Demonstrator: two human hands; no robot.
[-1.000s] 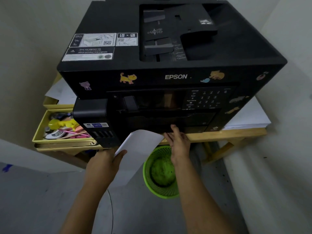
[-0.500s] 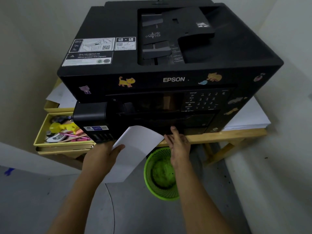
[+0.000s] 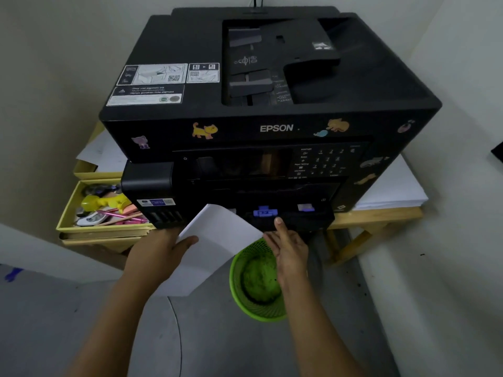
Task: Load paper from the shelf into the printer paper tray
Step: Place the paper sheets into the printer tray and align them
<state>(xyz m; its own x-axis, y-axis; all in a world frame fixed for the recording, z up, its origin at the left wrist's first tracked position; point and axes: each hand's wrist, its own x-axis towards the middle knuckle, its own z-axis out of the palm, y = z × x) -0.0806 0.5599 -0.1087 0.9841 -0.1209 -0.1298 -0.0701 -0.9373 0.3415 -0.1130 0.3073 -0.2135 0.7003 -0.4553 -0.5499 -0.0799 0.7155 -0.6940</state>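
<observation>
Paper (image 3: 217, 240) is gripped at its edge by the left hand (image 3: 160, 251) just before the printer (image 3: 272, 126), while the right hand (image 3: 288, 246), fingers curled on the tray (image 3: 294, 219), should draw it out straight and fully.

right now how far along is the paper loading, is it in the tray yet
Not yet. Done: a paper stack is off the shelf, gripped by the left hand. In hand: the right hand holds the front of the printer's paper tray, which sits part-way out, blue guides showing. Left: sliding the paper in and closing the tray.
</observation>
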